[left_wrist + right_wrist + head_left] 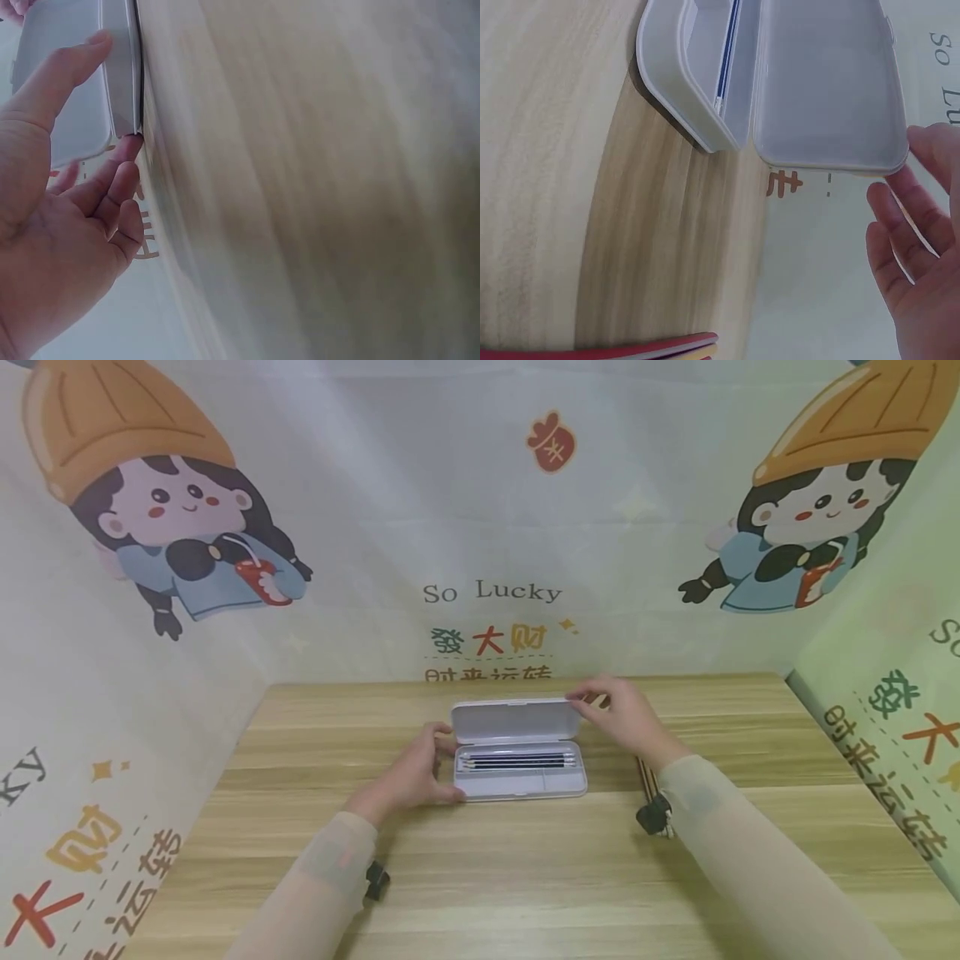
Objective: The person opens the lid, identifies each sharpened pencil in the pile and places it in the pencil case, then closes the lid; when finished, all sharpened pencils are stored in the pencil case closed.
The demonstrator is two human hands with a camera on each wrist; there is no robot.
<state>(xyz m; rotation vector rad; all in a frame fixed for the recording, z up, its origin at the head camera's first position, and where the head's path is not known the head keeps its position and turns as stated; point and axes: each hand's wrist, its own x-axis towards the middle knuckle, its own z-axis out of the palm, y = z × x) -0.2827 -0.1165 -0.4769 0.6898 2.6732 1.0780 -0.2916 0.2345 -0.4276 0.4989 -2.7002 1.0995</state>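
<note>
A white pencil case [495, 783] lies on the table with its lid [516, 723] raised at the back. Several dark pencils [517, 762] rest in its rear compartment. My left hand [415, 770] grips the case's left end, thumb at the front corner and fingers behind; in the left wrist view the thumb lies along the case wall [120, 75]. With thumb and fingertips, my right hand [621, 714] pinches the lid's upper right corner. The right wrist view shows that hand [930, 225] at the corner of the lid [832, 82], with the hinge side toward the case.
A bundle of pencils [647, 781] lies right of the case, partly under the right forearm. Their coloured ends [682, 346] show in the right wrist view. The wooden table [510, 877] meets a printed cloth backdrop [375, 527] behind and at both sides.
</note>
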